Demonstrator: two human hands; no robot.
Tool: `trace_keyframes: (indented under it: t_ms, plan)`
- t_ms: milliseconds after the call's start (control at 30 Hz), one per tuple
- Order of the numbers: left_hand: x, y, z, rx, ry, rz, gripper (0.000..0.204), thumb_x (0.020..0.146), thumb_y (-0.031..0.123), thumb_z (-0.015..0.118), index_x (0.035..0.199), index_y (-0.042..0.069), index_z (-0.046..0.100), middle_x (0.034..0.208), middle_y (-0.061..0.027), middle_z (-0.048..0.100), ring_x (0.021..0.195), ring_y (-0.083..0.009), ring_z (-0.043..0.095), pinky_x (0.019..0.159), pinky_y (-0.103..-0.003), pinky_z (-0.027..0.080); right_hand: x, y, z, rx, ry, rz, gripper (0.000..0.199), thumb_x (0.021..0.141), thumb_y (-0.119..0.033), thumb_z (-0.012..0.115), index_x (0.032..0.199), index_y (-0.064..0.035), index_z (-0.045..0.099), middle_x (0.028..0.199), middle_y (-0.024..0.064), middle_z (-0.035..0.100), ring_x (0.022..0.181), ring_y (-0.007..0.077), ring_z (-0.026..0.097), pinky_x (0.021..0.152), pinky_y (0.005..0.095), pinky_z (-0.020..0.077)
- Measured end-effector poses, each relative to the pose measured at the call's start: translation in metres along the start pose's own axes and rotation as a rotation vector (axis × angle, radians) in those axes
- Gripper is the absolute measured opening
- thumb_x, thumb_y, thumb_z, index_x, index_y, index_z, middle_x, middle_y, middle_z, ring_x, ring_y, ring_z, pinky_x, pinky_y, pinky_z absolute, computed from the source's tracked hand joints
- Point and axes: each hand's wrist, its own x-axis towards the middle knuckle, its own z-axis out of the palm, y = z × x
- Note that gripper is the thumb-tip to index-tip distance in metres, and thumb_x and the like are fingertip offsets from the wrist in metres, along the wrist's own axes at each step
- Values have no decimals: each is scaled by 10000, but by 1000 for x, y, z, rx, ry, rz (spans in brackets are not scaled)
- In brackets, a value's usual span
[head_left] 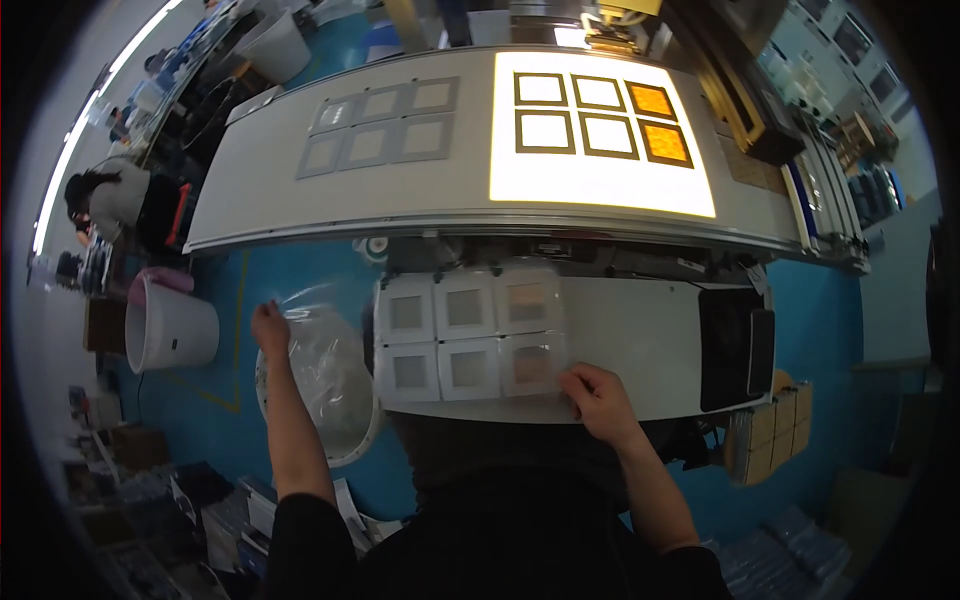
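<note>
On the bench in front of me lies a white sheet (468, 325) with two rows of square windows, under a glossy clear layer. At its near right corner my right hand (597, 400) is closed, thumb and fingers pinching the edge. Out to the left, my left hand (270, 330) is raised over a round white bin (375, 425), its fingers closed on a wisp of clear plastic film (312, 293). Crumpled clear plastic (328, 365) fills that bin. Where the film ends is hard to see.
Beyond the bench runs a long white table (260, 200) bearing a grey windowed sheet (380, 128) and a brightly lit panel (600, 185) with dark square frames, some orange. A keyboard (761, 350) sits at the bench's right. Far left, a person (125, 200) leans over shelving near a white bin (180, 330).
</note>
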Motion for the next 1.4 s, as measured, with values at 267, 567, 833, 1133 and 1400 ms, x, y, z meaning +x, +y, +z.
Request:
trace_keyframes:
  t_ms: [267, 567, 833, 1133, 1400]
  plan:
    - [31, -83, -143, -1003, 393, -493, 357, 1153, 253, 501, 1095, 1, 747, 1130, -159, 770, 983, -233, 739, 872, -387, 607, -3, -11, 5, -299, 176, -107, 344, 1056, -207, 683, 765, -43, 605, 628, -45, 508, 587, 50, 465, 535, 254, 348]
    - [-95, -74, -76, -190, -351, -124, 307, 1074, 244, 540, 1037, 76, 795, 1192, -183, 697, 1095, -353, 651, 978, -505, 500, -8, -38, 9, -64, 22, -3, 330, 1074, -205, 649, 778, -66, 605, 650, -8, 602, 578, 42, 488, 513, 230, 325]
    - [-199, -6, -22, -100, -512, -296, 549, 1028, 467, 607, 909, -44, 768, 907, -256, 762, 939, -351, 773, 852, -477, 575, -6, -61, 29, 350, -75, 98, 367, 1087, -256, 509, 804, -37, 591, 1055, 219, 769, 734, 303, 755, 500, 327, 556]
    - [-190, 195, -220, -1448, -1361, -701, 811, 1133, 630, 261, 1246, -37, 707, 941, -245, 778, 803, -361, 785, 662, -429, 625, -11, -43, 8, 828, -159, 173, 433, 1071, -295, 456, 709, -77, 551, 1130, 279, 760, 784, 390, 779, 531, 384, 602]
    - [-213, 269, -229, -1722, -1177, -894, 657, 1157, 428, 239, 1639, -9, 335, 1627, -222, 489, 1419, -401, 568, 1116, -542, 516, -27, -23, -9, 472, -333, 210, 378, 1009, -266, 513, 718, -33, 571, 1091, 422, 712, 783, 461, 766, 593, 405, 621]
